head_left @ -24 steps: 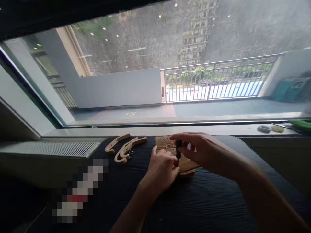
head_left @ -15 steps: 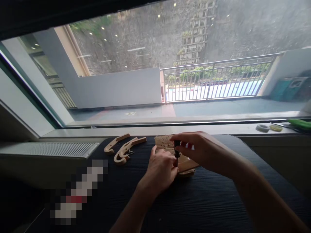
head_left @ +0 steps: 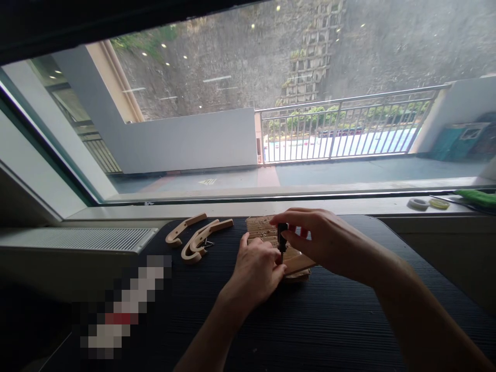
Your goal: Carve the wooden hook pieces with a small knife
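My right hand holds a black-handled screwdriver upright, fingertips closed round its handle. The screwdriver's tip points down at a light wooden board, close to the fingers of my left hand. My left hand is closed on the board's left part and hides it, along with whatever lies under the tip. Beneath the board is a piece of corrugated cardboard with crumbs scattered on it. Left of my hands, several curved wooden hooks lie on the table, with a few screws beside them.
The black table stands against a white windowsill. Tape rolls and a green cloth-like item lie on the sill at right. A white radiator is at left. A blurred-out patch covers the table's left side.
My right hand's fingers have shifted slightly on the screwdriver handle, which stays upright in about the same spot. My left hand has barely moved.
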Tool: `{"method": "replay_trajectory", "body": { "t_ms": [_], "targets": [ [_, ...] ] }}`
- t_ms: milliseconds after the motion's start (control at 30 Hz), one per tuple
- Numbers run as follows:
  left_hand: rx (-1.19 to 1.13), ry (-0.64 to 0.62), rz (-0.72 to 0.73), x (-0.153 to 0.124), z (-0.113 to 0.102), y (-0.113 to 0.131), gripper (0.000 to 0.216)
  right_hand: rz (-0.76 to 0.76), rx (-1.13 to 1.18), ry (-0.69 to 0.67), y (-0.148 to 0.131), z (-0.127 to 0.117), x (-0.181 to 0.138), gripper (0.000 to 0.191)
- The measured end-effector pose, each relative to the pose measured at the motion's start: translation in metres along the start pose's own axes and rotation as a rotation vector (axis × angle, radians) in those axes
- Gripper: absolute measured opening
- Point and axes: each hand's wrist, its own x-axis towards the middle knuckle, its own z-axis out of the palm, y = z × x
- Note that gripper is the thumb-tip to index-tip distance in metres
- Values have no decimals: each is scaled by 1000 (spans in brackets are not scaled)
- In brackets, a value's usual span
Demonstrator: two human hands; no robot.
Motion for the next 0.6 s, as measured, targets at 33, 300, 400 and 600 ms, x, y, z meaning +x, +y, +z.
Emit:
{"method": "replay_trajectory", "body": {
  "t_ms": [33, 300, 400, 600],
  "targets": [
    [2, 3, 2, 0, 1, -1, 16, -7, -6, 0, 0, -1, 0, 29],
    [-10, 13, 13, -1, 4, -4, 14, 14, -13, 6, 7, -2, 1, 23],
    [-14, 10, 8, 0, 2, -3, 14, 9, -28, 23, 7, -1, 3, 19],
    [-19, -10, -5, 0, 0, 0, 13, 30, -36, 38, 5, 0, 3, 12]
  ]
}}
